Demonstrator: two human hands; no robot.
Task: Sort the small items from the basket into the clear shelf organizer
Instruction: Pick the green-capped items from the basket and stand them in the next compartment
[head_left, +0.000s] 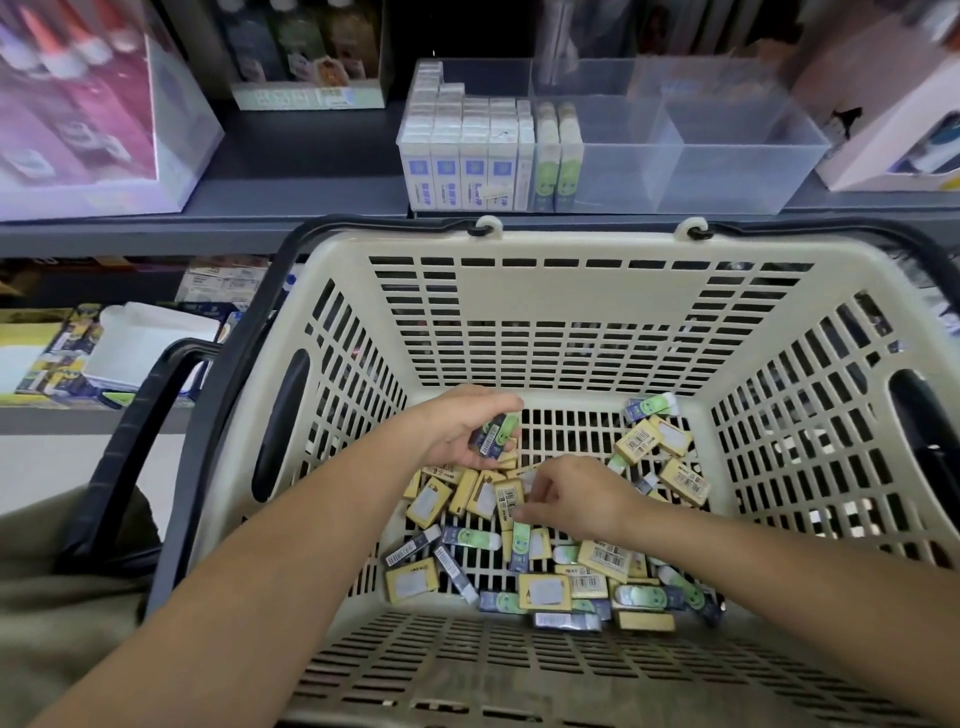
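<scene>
A cream slotted basket (540, 291) sits below the shelf, its floor strewn with several small yellow boxed items (428, 501) and green-and-navy erasers (470, 536). My left hand (460, 428) is inside the basket and grips a green-and-navy eraser (496, 435). My right hand (576, 501) reaches down into the pile, its fingertips pinching a green eraser (519, 543) that stands on end. On the shelf above stands the clear organizer (727, 156). Its left part holds rows of white-and-blue boxes (460, 176) and two rows of green erasers (557, 171); its right compartments hold nothing.
The basket's black handles (156, 415) hang down at both sides. A large pink and white display box (88, 114) stands at the shelf's left, another box (893, 104) at the right. Packaged goods (104, 353) lie on a lower shelf at the left.
</scene>
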